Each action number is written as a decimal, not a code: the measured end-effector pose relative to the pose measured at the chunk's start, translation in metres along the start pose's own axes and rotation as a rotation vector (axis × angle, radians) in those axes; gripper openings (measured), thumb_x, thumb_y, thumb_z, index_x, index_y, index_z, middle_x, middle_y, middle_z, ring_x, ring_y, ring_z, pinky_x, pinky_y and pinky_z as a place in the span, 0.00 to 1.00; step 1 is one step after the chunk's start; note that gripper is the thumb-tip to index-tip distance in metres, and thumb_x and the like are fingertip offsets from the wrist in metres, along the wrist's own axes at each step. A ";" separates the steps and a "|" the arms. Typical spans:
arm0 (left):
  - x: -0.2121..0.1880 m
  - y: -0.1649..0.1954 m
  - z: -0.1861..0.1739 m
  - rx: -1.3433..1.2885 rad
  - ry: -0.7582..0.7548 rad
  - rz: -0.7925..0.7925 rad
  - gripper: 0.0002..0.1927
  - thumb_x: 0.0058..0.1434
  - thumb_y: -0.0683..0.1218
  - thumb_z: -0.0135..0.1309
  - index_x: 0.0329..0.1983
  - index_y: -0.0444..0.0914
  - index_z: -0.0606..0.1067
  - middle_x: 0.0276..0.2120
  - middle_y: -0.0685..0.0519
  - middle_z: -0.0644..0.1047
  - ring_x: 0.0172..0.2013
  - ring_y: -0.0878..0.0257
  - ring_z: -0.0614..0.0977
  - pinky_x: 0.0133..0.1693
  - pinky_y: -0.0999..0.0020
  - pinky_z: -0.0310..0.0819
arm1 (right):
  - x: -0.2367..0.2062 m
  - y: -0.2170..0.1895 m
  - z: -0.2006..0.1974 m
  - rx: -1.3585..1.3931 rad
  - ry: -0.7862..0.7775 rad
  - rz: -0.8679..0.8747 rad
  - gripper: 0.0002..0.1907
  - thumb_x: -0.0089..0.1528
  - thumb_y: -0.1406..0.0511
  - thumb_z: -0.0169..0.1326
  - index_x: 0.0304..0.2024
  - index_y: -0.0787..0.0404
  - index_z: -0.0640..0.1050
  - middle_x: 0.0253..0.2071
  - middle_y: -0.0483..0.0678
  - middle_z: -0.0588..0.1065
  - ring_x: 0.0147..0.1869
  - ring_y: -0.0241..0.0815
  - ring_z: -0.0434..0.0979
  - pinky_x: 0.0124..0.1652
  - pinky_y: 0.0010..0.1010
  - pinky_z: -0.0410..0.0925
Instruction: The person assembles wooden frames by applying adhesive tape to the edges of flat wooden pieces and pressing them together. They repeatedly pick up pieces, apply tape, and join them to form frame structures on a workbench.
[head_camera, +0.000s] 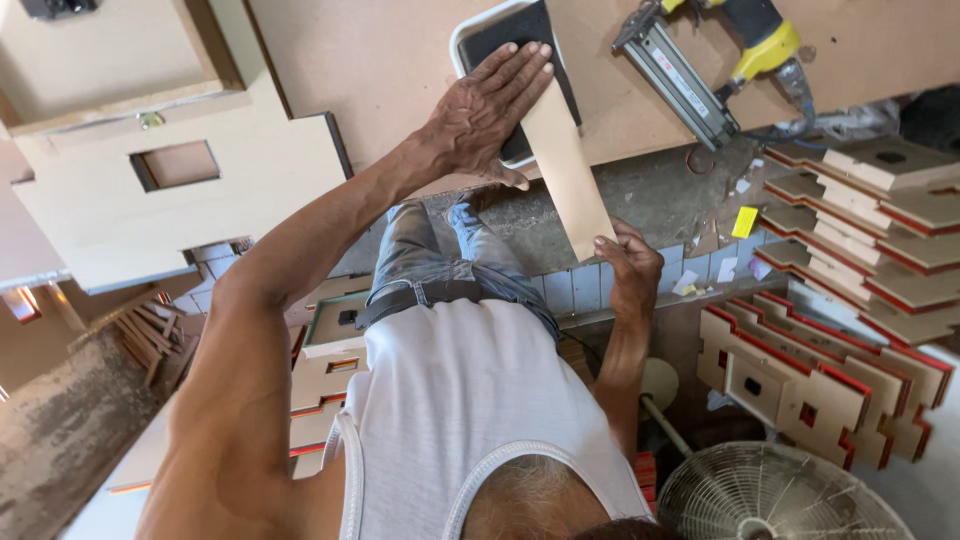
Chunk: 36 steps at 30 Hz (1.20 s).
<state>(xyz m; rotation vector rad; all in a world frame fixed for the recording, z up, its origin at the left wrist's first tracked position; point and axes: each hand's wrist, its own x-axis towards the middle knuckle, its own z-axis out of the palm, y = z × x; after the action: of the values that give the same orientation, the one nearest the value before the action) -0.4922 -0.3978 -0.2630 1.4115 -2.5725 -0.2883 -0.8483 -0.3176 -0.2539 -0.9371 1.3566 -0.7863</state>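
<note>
We've got the strip (565, 170) lying slantwise, far end over the black tray (478, 40) on the tabletop (380, 60), near end hanging off the edge. Left hand (485, 115) lies flat on it, fingers (520, 65) straight and together, pressing down. Right hand (632, 272) has its fingers curled round the near end. It looks like thin fibreboard: light, fairly stiff, likely to flex or snap if levered. We'd hold it by the long edges, near the ends. Nail gun (690, 75) sits just beside it.
</note>
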 end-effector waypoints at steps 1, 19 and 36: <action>0.001 0.000 -0.001 0.043 -0.014 0.001 0.76 0.48 0.90 0.41 0.78 0.25 0.47 0.77 0.34 0.49 0.77 0.46 0.47 0.76 0.56 0.29 | 0.002 -0.003 -0.003 -0.021 0.002 -0.002 0.05 0.57 0.72 0.62 0.33 0.70 0.81 0.54 0.57 0.79 0.45 0.37 0.78 0.46 0.25 0.72; -0.143 0.025 -0.136 -0.527 0.299 0.212 0.29 0.45 0.53 0.68 0.50 0.39 0.80 0.46 0.48 0.79 0.59 0.54 0.74 0.74 0.37 0.40 | -0.090 -0.185 0.205 -0.959 -0.561 -1.028 0.11 0.56 0.71 0.69 0.33 0.69 0.78 0.46 0.55 0.80 0.51 0.50 0.82 0.47 0.35 0.74; -0.499 -0.136 -0.068 -0.315 0.767 -0.769 0.05 0.69 0.45 0.66 0.41 0.40 0.82 0.36 0.53 0.84 0.40 0.60 0.81 0.50 0.52 0.73 | 0.029 -0.065 0.434 -0.789 -0.781 -0.863 0.09 0.64 0.65 0.67 0.35 0.65 0.84 0.47 0.53 0.81 0.49 0.42 0.82 0.47 0.33 0.74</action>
<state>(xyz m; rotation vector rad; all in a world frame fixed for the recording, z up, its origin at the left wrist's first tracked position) -0.1016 -0.0524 -0.2703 1.8433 -1.2714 -0.1844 -0.4105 -0.3301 -0.2174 -2.2496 0.4856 -0.3643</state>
